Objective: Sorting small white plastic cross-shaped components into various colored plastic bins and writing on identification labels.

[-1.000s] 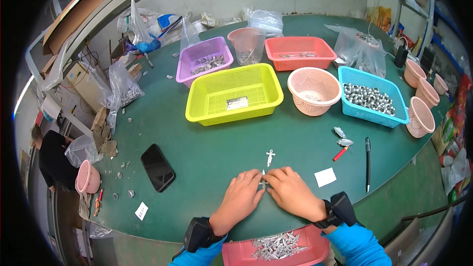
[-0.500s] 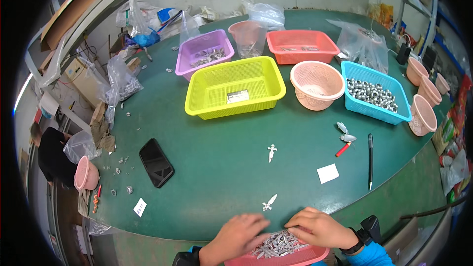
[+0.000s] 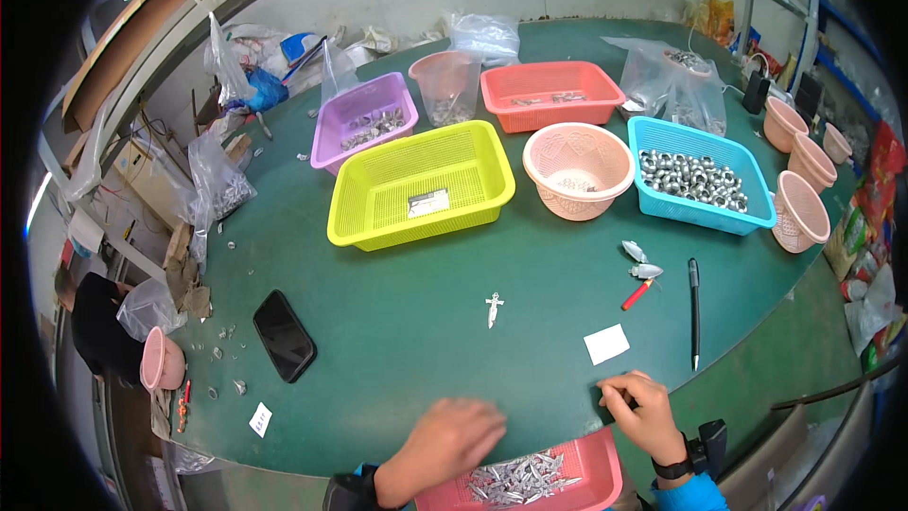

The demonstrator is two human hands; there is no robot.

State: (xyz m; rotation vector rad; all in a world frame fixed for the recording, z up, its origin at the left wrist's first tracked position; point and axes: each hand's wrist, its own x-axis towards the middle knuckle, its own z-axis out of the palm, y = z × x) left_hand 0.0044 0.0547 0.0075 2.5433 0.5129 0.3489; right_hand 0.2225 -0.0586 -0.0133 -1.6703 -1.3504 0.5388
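Observation:
My left hand [image 3: 454, 442] is over the table's front edge, just above the pink tray. Its fingers are bent, smeared and partly hidden. To its right my right hand [image 3: 643, 409] rests at the table edge with fingers curled closed; whatever is in them is hidden. Below and between the hands sits the pink tray [image 3: 605, 473], holding many small silver metal pieces [image 3: 520, 480]. Farther up the table lies one silver dagger-shaped pendant [image 3: 494, 310], apart from both hands. A white paper slip [image 3: 606, 344] lies just beyond my right hand.
A phone [image 3: 284, 335] lies left, a black pen [image 3: 695, 312] and red marker [image 3: 637, 295] right. Behind stand a yellow-green basket [image 3: 421, 235], a round pink basket [image 3: 579, 203] and a blue basket [image 3: 705, 218] of silver beads. Another person [image 3: 99, 326] is at far left.
My left hand has come up from the tray onto the table edge, where a second pendant lay that is now out of sight. My right hand has left the tray, moving right.

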